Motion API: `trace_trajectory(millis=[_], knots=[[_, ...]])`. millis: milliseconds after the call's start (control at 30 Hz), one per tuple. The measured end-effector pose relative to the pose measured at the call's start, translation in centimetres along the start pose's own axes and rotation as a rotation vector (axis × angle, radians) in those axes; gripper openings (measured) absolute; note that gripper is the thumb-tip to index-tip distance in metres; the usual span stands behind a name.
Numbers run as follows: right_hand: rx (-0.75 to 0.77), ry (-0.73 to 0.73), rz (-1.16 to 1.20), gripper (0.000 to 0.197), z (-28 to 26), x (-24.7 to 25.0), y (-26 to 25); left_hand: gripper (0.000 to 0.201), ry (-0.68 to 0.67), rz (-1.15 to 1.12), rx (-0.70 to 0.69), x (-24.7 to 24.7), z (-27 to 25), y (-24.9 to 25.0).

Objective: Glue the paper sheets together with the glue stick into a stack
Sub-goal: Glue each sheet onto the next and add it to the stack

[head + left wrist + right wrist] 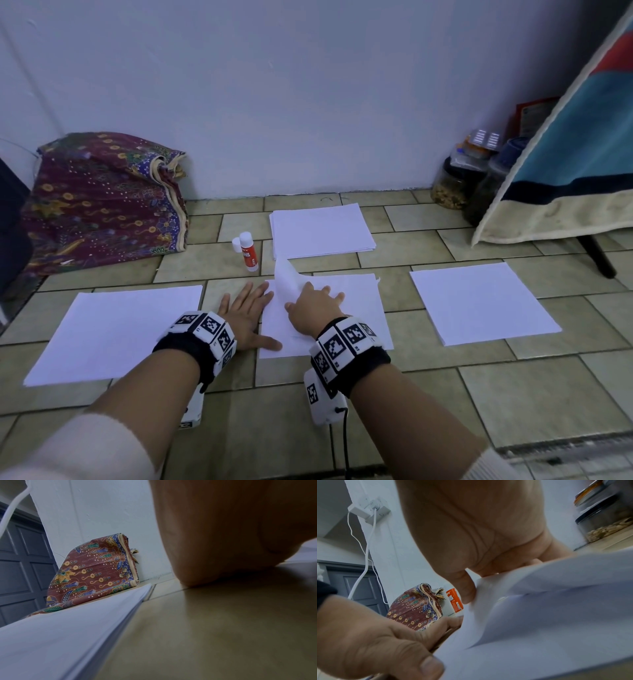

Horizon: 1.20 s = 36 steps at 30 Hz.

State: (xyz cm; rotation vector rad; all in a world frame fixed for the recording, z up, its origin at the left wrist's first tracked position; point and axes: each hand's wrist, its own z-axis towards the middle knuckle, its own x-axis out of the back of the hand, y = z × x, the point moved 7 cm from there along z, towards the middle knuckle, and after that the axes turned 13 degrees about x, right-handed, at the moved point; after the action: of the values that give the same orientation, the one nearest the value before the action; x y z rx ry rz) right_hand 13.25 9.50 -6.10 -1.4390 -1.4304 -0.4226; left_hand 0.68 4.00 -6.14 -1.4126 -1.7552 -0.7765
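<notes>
Several white paper sheets lie on the tiled floor. A middle stack (356, 308) is under both hands. My left hand (245, 313) lies flat with straight, spread fingers at the stack's left edge, thumb on the paper. My right hand (313, 305) rests on the stack, and the top sheet's far-left corner (286, 277) curls upward beside it. In the right wrist view that sheet (539, 601) runs between my right thumb (467, 591) and fingers. The red-and-white glue stick (248, 253) stands uncapped just beyond the stack, with its cap (236, 244) next to it.
Single sheets lie at left (113, 335) and right (479, 301), and a thicker pile (322, 229) lies near the wall. A folded batik cloth (102, 202) sits far left. Jars (455, 185) and a hanging blanket (565, 154) fill the far right corner.
</notes>
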Motion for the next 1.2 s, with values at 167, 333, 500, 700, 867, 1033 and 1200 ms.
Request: trace_trajectory(millis=[167,333,500,700,867,1033,1200], knots=[[-0.004,-0.010,-0.012,0.070,-0.02,-0.02,-0.04,0.126,0.008,-0.012,0.002,-0.06,0.02,0.02],[-0.003,-0.017,-0.022,0.069,0.00,-0.01,-0.07,0.123,0.014,-0.016,0.005,0.04,-0.07,0.01],[-0.009,-0.012,-0.022,0.069,0.18,0.07,0.02,0.123,0.007,-0.017,0.004,0.04,-0.14,0.07],[-0.003,-0.014,-0.016,0.071,0.15,-0.09,-0.03,0.123,-0.001,-0.020,0.004,0.05,-0.06,0.01],[0.006,-0.010,-0.026,0.077,-0.13,-0.12,-0.05,0.127,0.006,-0.018,-0.001,0.02,-0.10,-0.03],[0.052,0.040,0.027,0.083,-0.31,-0.13,-0.14,0.138,0.004,-0.025,-0.006,0.09,-0.06,0.03],[0.070,-0.009,-0.053,0.062,0.28,-0.30,-0.16,0.141,-0.003,-0.040,-0.022,0.27,-0.25,0.11]])
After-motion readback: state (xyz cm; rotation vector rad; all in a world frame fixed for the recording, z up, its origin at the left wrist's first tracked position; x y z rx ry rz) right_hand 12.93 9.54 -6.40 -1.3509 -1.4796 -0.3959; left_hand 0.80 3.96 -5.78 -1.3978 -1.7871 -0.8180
